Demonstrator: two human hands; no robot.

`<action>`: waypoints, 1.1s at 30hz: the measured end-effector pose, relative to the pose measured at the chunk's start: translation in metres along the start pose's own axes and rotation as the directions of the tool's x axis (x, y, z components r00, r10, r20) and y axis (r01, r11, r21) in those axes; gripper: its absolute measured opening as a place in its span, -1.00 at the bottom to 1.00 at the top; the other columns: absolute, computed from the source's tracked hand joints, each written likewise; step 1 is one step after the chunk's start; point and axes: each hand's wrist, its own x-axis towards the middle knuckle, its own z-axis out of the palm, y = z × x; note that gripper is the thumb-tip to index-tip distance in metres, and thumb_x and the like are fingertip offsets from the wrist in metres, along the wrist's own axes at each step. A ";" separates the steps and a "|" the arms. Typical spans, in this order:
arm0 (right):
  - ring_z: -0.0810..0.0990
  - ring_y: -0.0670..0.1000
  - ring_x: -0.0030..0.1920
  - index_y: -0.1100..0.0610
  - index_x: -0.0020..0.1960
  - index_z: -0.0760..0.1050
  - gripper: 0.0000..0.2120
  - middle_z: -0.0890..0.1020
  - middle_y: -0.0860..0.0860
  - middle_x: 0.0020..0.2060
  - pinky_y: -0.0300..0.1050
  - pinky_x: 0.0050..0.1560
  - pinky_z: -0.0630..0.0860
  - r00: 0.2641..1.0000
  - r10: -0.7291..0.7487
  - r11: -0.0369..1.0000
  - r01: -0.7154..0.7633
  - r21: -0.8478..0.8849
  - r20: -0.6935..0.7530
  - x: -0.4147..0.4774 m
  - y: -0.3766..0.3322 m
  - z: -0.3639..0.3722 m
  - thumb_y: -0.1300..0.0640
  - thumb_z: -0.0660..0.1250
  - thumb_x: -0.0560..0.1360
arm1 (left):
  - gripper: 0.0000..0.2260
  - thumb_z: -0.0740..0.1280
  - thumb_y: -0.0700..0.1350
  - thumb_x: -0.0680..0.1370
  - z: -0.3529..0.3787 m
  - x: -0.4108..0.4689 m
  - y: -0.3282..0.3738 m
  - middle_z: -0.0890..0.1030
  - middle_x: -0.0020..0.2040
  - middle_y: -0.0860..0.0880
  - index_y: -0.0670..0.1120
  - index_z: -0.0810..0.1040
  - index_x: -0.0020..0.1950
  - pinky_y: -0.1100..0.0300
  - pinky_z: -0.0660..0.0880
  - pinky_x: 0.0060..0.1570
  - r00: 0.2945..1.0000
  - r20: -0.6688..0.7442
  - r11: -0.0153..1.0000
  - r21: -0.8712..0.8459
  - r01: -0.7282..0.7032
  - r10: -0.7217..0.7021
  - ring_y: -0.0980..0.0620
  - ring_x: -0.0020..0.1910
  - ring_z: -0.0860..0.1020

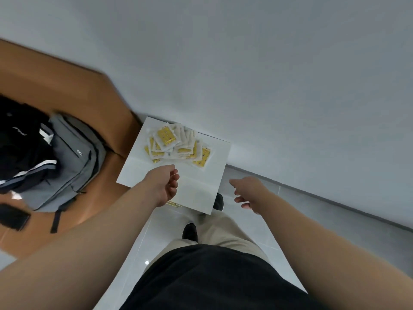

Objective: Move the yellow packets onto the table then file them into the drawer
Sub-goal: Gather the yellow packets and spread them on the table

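A heap of several yellow packets (pixel 178 144) in clear wrappers lies at the far end of a white cabinet top (pixel 201 182) against the wall. My left hand (pixel 164 184) hovers over the near left part of that top, a short way below the heap, fingers loosely curled and holding nothing. My right hand (pixel 247 193) hangs in the air just past the cabinet's right edge, fingers loosely curled and empty. A gold drawer handle (pixel 173 204) peeks out below my left hand. The drawer itself is hidden.
An orange table (pixel 67 90) stands to the left of the cabinet, carrying a grey backpack (pixel 71 162), a black bag (pixel 20 139) and a dark phone (pixel 13 217). A white wall runs behind. My legs and shoes stand on grey floor tiles (pixel 335 231).
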 end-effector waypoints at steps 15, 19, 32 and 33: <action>0.57 0.03 -0.28 0.21 0.17 0.55 -0.76 0.57 0.06 -0.16 -0.12 -0.25 0.50 0.986 0.119 0.991 -0.111 -0.075 0.116 0.119 -0.119 0.068 0.06 0.30 0.61 | -0.84 0.35 0.00 0.62 -0.034 0.119 0.059 0.57 -0.16 -0.03 -0.09 0.53 0.03 0.24 0.41 -0.47 0.971 -0.234 0.998 0.008 0.060 -0.057 0.06 -0.30 0.52; 0.56 0.05 -0.21 0.19 0.04 0.55 -0.87 0.57 0.08 -0.13 -0.12 -0.23 0.53 0.988 0.140 0.987 -0.135 -0.082 0.061 0.159 -0.138 0.098 0.15 0.29 0.57 | -0.74 0.41 0.01 0.58 -0.032 0.174 0.073 0.54 -0.07 -0.05 -0.09 0.52 0.17 0.19 0.54 -0.30 0.961 -0.275 0.997 0.065 0.047 -0.027 0.02 -0.18 0.54; 0.59 0.02 -0.04 0.13 0.13 0.55 -0.76 0.57 -0.04 -0.16 0.01 0.18 0.58 0.988 0.098 0.995 -0.098 0.007 -0.121 0.254 -0.158 0.171 0.00 0.36 0.55 | -0.43 0.38 0.20 0.51 -0.044 0.296 0.098 0.48 0.32 -0.15 -0.14 0.42 0.37 0.06 0.51 0.06 0.883 -0.395 0.805 0.593 0.034 0.254 -0.12 0.11 0.54; 0.59 0.02 -0.10 0.15 0.18 0.56 -0.70 0.53 -0.03 -0.23 0.00 0.13 0.59 0.991 0.053 0.999 -0.054 -0.003 -0.119 0.259 -0.158 0.173 -0.01 0.37 0.55 | -0.41 0.40 0.20 0.51 -0.045 0.298 0.097 0.47 0.33 -0.14 -0.14 0.39 0.38 0.05 0.48 -0.02 0.877 -0.390 0.795 0.606 0.016 0.279 -0.13 0.12 0.54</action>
